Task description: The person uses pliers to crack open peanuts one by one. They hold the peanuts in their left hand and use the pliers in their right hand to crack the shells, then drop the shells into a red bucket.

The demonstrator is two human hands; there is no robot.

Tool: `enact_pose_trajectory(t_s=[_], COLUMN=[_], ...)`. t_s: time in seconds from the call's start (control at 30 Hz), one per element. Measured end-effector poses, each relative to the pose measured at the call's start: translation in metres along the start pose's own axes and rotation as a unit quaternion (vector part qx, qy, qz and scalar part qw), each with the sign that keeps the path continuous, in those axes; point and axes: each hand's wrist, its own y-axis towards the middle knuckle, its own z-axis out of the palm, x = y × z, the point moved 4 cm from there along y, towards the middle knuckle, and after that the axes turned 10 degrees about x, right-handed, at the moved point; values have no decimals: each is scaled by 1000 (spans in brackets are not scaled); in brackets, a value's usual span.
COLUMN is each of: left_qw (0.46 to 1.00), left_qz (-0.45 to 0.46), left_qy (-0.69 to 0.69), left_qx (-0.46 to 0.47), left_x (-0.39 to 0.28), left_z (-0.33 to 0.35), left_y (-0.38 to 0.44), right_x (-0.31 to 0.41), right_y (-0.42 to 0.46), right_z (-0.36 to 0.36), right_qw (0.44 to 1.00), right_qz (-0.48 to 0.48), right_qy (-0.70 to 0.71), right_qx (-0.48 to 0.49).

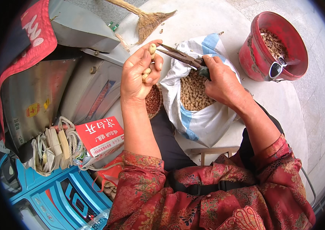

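Several unshelled peanuts [152,49] rest in my left hand [136,72], one held up between the thumb and fingers, others against the curled lower fingers. My right hand [222,79] grips long-nose pliers [184,56] by their dark handles. The two jaws are parted, and their tips point left, close to the raised peanut. Below the pliers lies an open white woven sack [208,129] with blue stripes, filled with peanuts in the shell [195,92]. Partly hidden behind my left wrist is a round basket of reddish shelled peanuts [153,100].
On the right stands a red bucket [250,57] holding peanut shells [273,43], with sunglasses [276,70] on its rim. A straw broom [151,24] lies at the top. To the left are a metal machine [73,77], a red-and-white carton [100,135] and a blue case [61,198].
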Motion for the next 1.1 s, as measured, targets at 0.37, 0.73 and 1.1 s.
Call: enact_pose_trajectory(t_s=[0.37,0.73,1.1], left_qw=[1000,999,999], left_qz=[-10,-11,-13], left_qy=[15,27,11], left_qx=[-13,-29,-35], left_x=[6,6,7], left_z=[-1,-1,-4], left_y=[0,-2,-3], right_x=[0,-3,2], right_y=[-2,-2,-1], right_z=[3,9,6], right_qw=[999,997,979], right_qz=[-31,5,-98], right_qy=[-4,-73,-172], right_qx=[-20,20,-51])
